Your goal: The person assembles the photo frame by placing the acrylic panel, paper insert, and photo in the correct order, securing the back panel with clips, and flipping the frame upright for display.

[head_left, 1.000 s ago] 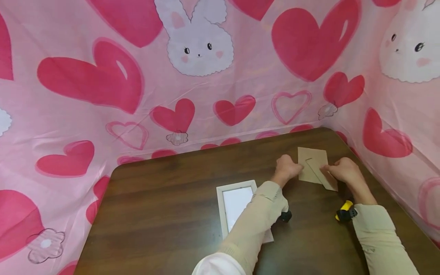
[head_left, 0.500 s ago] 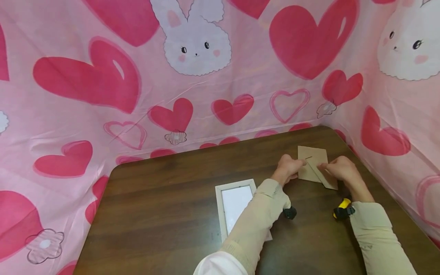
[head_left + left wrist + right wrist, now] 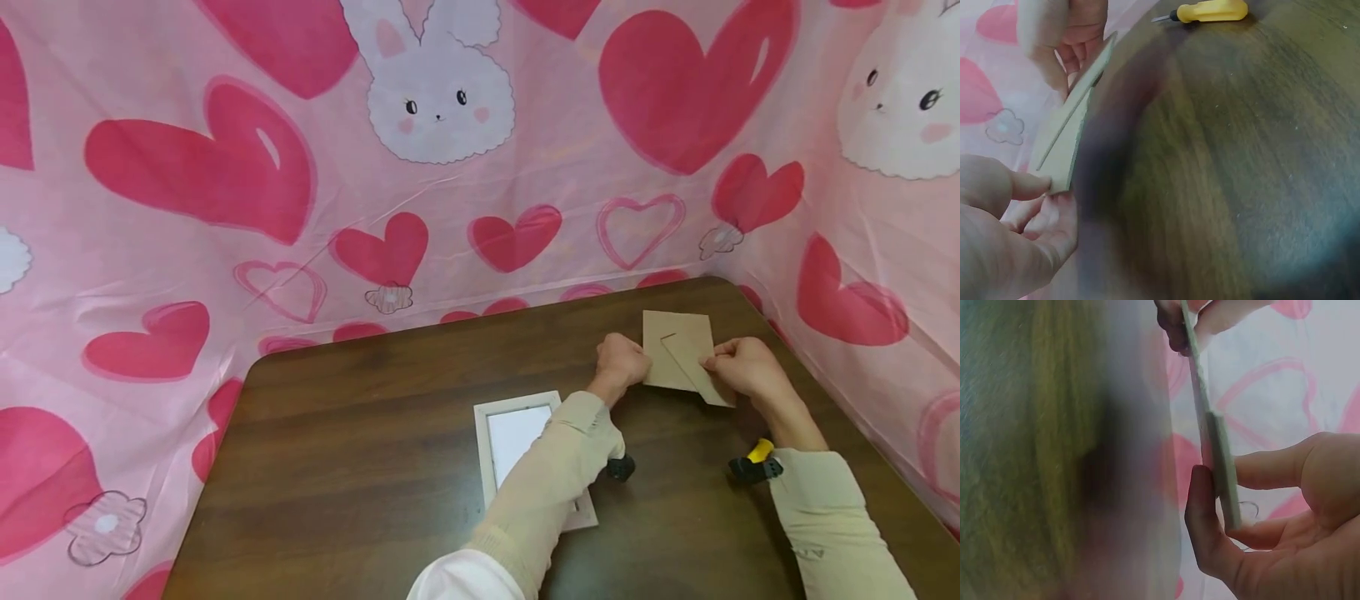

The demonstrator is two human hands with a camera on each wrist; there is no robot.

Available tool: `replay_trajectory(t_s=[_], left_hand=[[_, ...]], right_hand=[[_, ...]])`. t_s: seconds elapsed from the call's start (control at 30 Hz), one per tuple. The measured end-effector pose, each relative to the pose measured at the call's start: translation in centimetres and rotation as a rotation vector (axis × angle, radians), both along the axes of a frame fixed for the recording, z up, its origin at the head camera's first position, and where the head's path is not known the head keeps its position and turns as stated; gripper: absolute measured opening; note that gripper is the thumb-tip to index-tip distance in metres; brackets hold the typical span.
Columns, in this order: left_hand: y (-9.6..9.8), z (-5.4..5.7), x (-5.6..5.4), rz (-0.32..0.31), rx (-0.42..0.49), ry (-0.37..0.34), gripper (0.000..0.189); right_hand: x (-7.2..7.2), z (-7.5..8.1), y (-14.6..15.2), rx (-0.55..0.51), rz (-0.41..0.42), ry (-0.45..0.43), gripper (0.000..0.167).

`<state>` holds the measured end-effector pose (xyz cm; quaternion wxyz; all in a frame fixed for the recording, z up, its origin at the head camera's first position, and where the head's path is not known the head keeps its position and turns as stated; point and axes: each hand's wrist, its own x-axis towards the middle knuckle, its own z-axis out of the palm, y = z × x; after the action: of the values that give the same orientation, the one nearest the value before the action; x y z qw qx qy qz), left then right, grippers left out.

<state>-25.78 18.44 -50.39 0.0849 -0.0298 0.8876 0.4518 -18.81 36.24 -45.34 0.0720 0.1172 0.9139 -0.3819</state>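
A tan picture-frame backing board [image 3: 693, 325] with a slanting stand leg [image 3: 692, 367] is held up over the far right of the table. My left hand [image 3: 621, 362] pinches its left edge between thumb and fingers. On the other side, my right hand [image 3: 750, 367] grips the right edge, with fingertips at the leg. Seen edge-on in the left wrist view, the leg [image 3: 1075, 103] stands tilted a little off the board. In the right wrist view, thumb and fingers of the right hand [image 3: 1310, 531] lie on both sides of the board [image 3: 1200, 394].
A pale picture frame [image 3: 484, 454] with a white insert lies on the brown wooden table [image 3: 360, 467], partly hidden under the left forearm. A yellow-handled screwdriver [image 3: 1213, 10] lies near the right wrist. Pink heart-printed cloth [image 3: 420, 192] hangs behind the table and at its right side.
The left thumb reached over the board's face half a second ago and is now back at the left edge. The board has risen slightly in the view, and both hands still hold it.
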Motion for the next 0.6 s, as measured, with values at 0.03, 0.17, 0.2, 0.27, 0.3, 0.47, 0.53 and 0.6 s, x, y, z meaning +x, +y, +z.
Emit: replay_trajectory(t_s=[0.03, 0.17, 0.2, 0.27, 0.3, 0.47, 0.53, 0.6], left_hand=[[-0.5, 0.7, 0.2, 0.01, 0.025, -0.008, 0.02], [-2.5, 4.0, 1.7, 0.022, 0.091, -0.037, 0.011], [-2.9, 4.6, 2.1, 0.023, 0.108, -0.04, 0.009], [-3.6, 5.2, 2.5, 0.014, 0.118, -0.035, 0.007], [-4.0, 5.5, 2.6, 0.009, 0.123, -0.034, 0.006], [-6.3, 5.4, 2.5, -0.046, 0.23, -0.05, 0.006], [-7.3, 5.3, 2.2, -0.076, 0.31, -0.081, 0.008], [-8.5, 5.3, 2.0, -0.097, 0.375, -0.121, 0.01]], right_hand=[[0.0, 0.2, -0.2, 0.001, -0.001, -0.005, 0.042], [0.1, 0.5, -0.7, -0.003, 0.016, -0.018, 0.047], [0.1, 0.5, -0.9, -0.008, 0.021, -0.018, 0.048], [0.2, 0.8, -1.3, -0.013, 0.03, -0.01, 0.05], [0.2, 0.9, -1.5, -0.016, 0.035, -0.011, 0.05], [0.4, 1.4, -2.9, -0.028, 0.08, -0.004, 0.052], [0.4, 1.6, -3.5, -0.031, 0.103, 0.003, 0.055], [0.4, 1.8, -4.1, -0.028, 0.125, 0.015, 0.056]])
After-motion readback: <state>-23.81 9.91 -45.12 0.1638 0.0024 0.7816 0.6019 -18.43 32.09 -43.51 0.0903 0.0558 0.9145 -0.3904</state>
